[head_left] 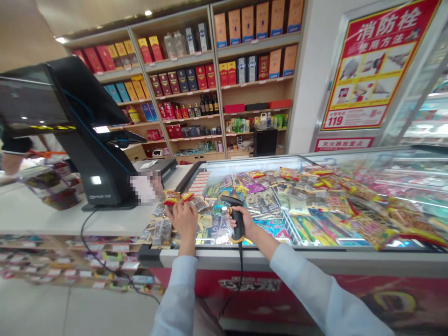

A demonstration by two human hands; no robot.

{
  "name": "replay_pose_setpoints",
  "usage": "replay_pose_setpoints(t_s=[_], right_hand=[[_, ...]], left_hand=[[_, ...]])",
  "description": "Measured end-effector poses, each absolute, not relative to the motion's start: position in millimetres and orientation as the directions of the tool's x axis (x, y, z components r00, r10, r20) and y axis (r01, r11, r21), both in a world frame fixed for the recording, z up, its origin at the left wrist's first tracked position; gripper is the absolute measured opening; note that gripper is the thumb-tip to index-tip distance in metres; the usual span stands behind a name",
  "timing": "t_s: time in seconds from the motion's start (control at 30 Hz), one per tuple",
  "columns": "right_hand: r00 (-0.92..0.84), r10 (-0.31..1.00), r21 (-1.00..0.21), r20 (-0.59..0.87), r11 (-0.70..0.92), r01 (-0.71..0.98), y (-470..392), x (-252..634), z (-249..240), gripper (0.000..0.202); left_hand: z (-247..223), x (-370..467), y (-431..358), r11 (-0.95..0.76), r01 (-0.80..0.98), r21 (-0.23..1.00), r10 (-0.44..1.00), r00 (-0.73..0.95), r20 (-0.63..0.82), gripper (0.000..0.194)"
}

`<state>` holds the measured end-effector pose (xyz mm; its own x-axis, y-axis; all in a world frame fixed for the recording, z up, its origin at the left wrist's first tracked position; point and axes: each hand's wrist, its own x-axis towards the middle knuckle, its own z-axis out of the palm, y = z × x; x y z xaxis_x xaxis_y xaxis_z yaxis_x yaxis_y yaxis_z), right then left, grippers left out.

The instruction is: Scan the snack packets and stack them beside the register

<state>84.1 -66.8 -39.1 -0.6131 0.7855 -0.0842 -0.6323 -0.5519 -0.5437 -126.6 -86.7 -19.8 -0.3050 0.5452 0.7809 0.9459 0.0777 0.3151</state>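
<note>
Head view: we are gripping the scanner [238,229], handle upright, in our right hand [246,223], while our nearer left hand [185,218] is touching red-and-yellow packets [171,198] lying scanner-left, its closure on them escaping us.

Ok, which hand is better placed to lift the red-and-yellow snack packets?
Probably the left hand: its fingers are already at those snack packets, while the right hand is farther off and grips a handheld barcode scanner.
</note>
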Motion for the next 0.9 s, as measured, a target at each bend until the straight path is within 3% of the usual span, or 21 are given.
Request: replay_pose_setpoints(t_s=[0.27, 0.47, 0.9], right_hand=[[-0.493, 0.86, -0.562, -0.13, -0.474, -0.678, -61.1, 108.0, -19.8, 0.016], [-0.396, 0.917, -0.586, -0.041, -0.343, -0.734, -64.4, 178.8, 10.2, 0.012], [0.018, 0.999, -0.709, -0.026, -0.006, -0.705, -106.4, 373.6, 39.3, 0.014]], left_hand=[[9.7, -115.7, -88.9, 0.089, 0.984, 0.156, 0.524, -0.18, 0.832, 0.034], [38.8, -61.2, -71.6, -0.008, 0.973, 0.231, 0.608, -0.178, 0.774, 0.038], [58.9, 159.4, -35.8, -0.388, 0.847, 0.363, 0.799, 0.112, 0.591, 0.028]])
